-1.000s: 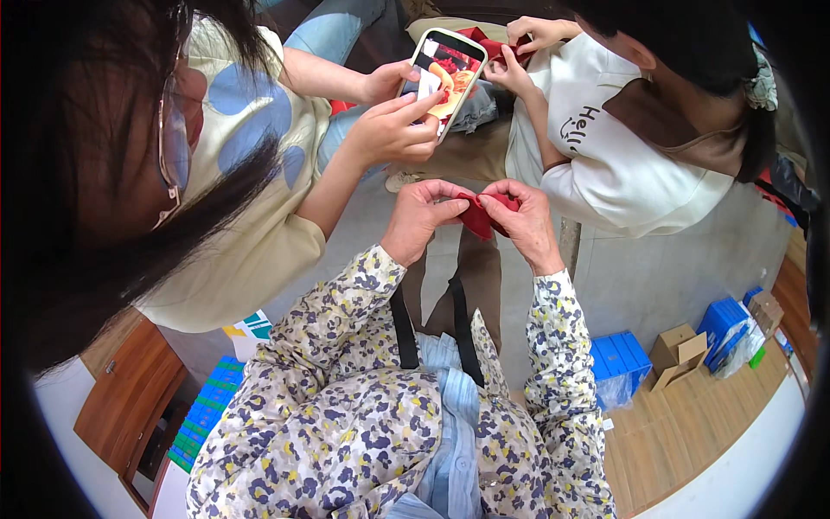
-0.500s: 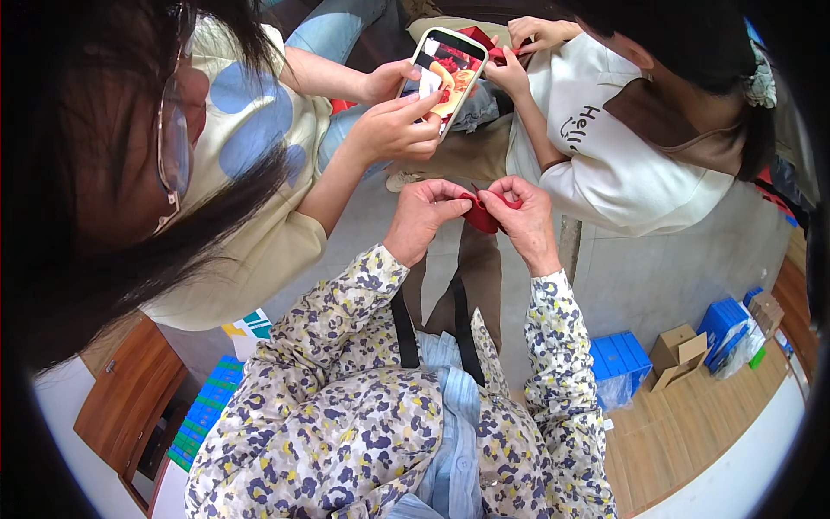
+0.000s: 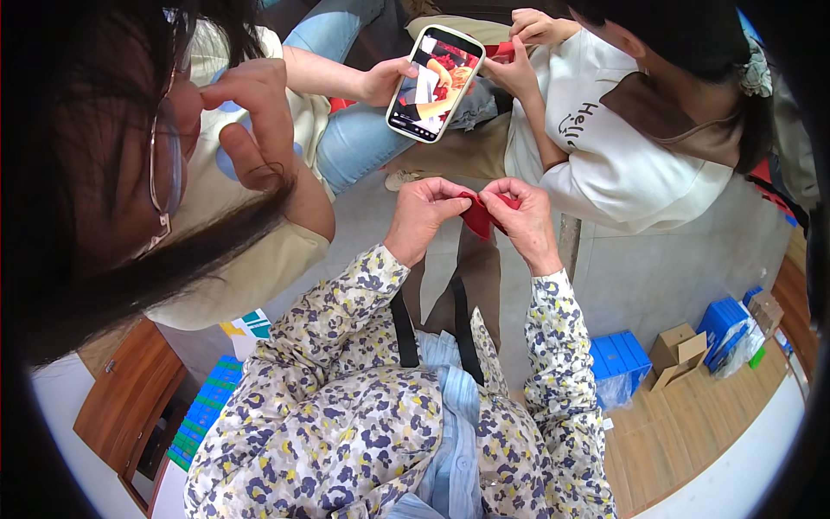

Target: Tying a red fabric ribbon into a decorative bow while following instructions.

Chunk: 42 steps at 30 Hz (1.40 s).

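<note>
In the head view, the cloth hangs in the air between the two hands. The left hand pinches its left edge between thumb and fingertips; the right hand pinches it just beside. Close, light pinches and even tension would probably best prevent slipping or skewed folds.

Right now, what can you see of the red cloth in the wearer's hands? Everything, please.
The red cloth is a small, plain red piece, apparently soft fabric, folded or bunched. The left hand pinches it on one side and the right hand on the other, thumbs against fingers. A flap hangs below the fingertips, and more red shows at the right hand's fingers. It is held up in front of a brown trouser leg. Fingers hide much of it; its full shape and any stitching can't be told.
</note>
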Each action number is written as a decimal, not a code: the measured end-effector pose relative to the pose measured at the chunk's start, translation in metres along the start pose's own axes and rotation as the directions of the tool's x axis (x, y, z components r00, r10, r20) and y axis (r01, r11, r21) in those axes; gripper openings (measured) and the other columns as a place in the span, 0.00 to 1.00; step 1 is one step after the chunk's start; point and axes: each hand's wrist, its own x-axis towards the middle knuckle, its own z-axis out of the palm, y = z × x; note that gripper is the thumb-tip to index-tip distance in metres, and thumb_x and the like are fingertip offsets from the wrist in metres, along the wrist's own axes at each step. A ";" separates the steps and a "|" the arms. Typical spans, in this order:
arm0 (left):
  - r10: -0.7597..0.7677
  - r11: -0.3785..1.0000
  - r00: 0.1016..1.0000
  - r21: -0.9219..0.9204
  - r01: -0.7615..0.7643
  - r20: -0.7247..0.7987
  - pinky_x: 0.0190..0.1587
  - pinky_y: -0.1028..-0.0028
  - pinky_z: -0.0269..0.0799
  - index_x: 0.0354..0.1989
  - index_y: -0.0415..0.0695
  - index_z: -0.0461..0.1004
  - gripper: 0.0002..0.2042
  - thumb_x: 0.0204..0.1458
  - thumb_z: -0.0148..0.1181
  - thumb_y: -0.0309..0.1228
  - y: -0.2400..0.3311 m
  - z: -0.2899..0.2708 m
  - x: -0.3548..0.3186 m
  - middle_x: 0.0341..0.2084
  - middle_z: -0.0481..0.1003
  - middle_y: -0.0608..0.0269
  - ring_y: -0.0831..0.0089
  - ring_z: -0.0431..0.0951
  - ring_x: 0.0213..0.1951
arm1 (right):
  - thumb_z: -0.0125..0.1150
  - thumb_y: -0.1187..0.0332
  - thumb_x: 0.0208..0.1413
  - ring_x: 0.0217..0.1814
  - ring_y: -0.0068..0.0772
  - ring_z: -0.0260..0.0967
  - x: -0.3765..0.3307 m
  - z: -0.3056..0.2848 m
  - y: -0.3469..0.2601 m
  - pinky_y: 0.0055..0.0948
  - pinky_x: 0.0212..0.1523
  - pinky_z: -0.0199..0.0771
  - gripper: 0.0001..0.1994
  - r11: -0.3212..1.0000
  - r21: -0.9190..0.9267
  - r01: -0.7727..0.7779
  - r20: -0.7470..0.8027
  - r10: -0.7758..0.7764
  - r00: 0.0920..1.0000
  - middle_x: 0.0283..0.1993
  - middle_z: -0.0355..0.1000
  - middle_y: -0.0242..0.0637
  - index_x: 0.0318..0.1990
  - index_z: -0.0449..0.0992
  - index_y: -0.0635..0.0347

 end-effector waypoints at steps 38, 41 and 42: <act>0.050 0.997 0.995 0.070 -0.043 -0.090 0.33 0.82 0.69 0.29 0.33 0.74 0.04 0.46 0.60 0.20 0.006 0.004 0.002 0.26 0.77 0.60 0.82 0.74 0.28 | 0.62 0.71 0.47 0.22 0.11 0.64 0.006 0.011 0.001 0.16 0.24 0.65 0.05 1.000 -0.023 0.012 -0.048 -0.013 0.999 0.20 0.72 0.28 0.29 0.77 0.64; 0.062 0.996 0.994 0.070 -0.057 -0.084 0.33 0.83 0.69 0.29 0.33 0.73 0.04 0.46 0.60 0.20 0.006 0.005 0.003 0.26 0.76 0.60 0.82 0.74 0.28 | 0.62 0.71 0.48 0.22 0.11 0.64 0.007 0.011 0.001 0.15 0.24 0.65 0.05 1.000 -0.012 0.006 -0.041 -0.006 0.999 0.21 0.72 0.28 0.29 0.77 0.64; 0.062 0.996 0.995 0.070 -0.056 -0.084 0.33 0.83 0.69 0.29 0.33 0.73 0.04 0.46 0.60 0.20 0.005 0.005 0.003 0.26 0.76 0.60 0.82 0.74 0.28 | 0.62 0.71 0.48 0.23 0.11 0.64 0.006 0.011 0.000 0.15 0.24 0.65 0.05 1.000 0.000 0.005 -0.043 -0.005 0.999 0.21 0.72 0.28 0.29 0.77 0.65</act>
